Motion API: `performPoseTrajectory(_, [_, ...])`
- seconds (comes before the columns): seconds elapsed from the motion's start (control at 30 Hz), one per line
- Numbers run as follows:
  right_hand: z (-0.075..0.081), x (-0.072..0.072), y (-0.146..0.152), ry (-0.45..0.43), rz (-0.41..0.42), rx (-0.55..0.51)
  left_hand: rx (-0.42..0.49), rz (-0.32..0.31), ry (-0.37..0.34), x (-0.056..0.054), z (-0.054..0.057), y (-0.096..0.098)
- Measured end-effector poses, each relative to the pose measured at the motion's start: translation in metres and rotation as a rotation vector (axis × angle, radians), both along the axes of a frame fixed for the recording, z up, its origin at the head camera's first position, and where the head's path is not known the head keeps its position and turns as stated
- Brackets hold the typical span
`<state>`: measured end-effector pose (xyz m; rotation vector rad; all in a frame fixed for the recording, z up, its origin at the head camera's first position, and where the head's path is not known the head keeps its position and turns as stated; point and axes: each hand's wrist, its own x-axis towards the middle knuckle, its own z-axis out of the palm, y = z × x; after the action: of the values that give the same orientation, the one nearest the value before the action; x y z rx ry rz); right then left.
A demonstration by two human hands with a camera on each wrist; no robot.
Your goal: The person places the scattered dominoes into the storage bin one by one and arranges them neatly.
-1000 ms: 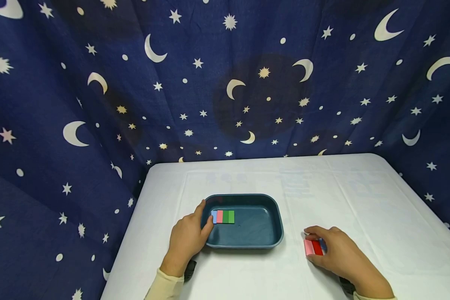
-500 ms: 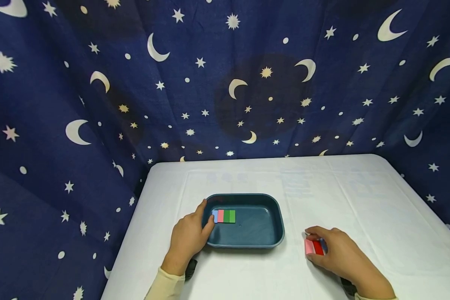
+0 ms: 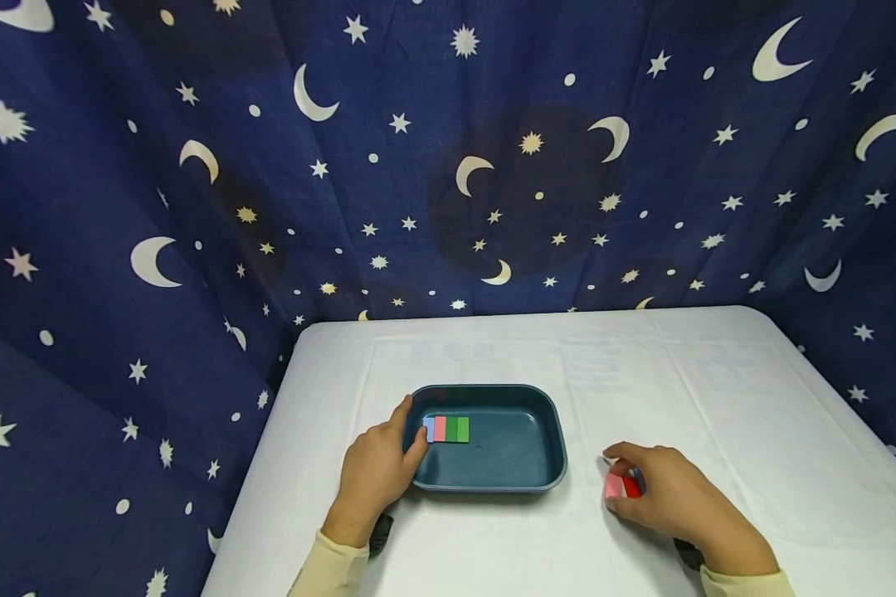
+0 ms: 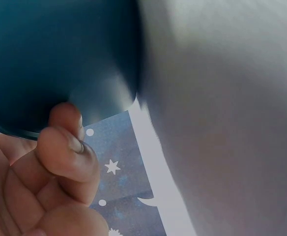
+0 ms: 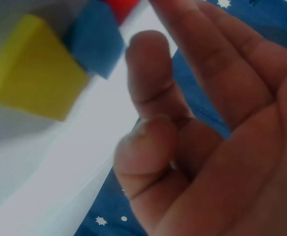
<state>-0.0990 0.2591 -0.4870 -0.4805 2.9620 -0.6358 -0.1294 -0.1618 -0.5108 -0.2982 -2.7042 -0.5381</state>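
Tray [image 3: 511,460] rests on the white cloth [image 3: 485,547], dark teal in finish, corners rounded. Inside, toward its left end, four pieces lie in one row: blue tile [image 3: 430,429], pink tile [image 3: 440,429], dark green tile [image 3: 451,429] and light green tile [image 3: 463,429], left to right, side by side.

Left hand [image 3: 377,468] grips the tray at its left wall, thumb over the rim and forefinger along the outside toward the far corner. Thumb tip overlaps the blue tile in the head view (whether it touches cannot be told). Left wrist view shows curled fingertips at the tray's outer side.

Right hand [image 3: 672,489] is to the right of the tray, well apart from it, pinching the pink block [image 3: 614,487] between thumb and fingertips. Whether that block is clear of the cloth cannot be told. Red block [image 3: 632,487] is just beside it, partly covered by the hand. Blue block [image 5: 97,42] and yellow block [image 5: 38,73] appear close together in the right wrist view (slightly blurred; contact unclear).

Pale sleeve [image 3: 332,568] covers the left forearm. Navy curtain [image 3: 388,199], printed with moons and stars, hangs behind and along both sides.
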Motion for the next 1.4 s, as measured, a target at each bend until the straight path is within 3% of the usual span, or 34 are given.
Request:
performPoseTrajectory(0.3, [0.01, -0.015, -0.006, -0.088, 0.039, -0.05, -0.005, 0.005, -0.005, -0.001, 0.001, -0.002])
performPoseTrajectory(0.43, [0.014, -0.021, -0.01, -0.158, 0.045, -0.049, -0.007, 0.007, -0.013, -0.001, 0.0, -0.002])
performPoseTrajectory(0.57, [0.018, -0.027, -0.013, -0.174, 0.057, -0.018, -0.003, 0.006, -0.012, 0.0, -0.002, -0.002])
performPoseTrajectory(0.73, [0.027, -0.034, -0.018, -0.103, 0.079, 0.012, -0.006, 0.002, -0.008, 0.001, -0.002, -0.001])
performPoseTrajectory(1.13, [0.068, -0.059, -0.048, 0.15, 0.133, 0.021, -0.009, 0.005, 0.001, 0.001, -0.002, -0.003])
performPoseTrajectory(1.4, [0.083, -0.073, -0.081, 0.206, 0.207, -0.037, -0.002, 0.002, 0.006, 0.001, -0.001, -0.001])
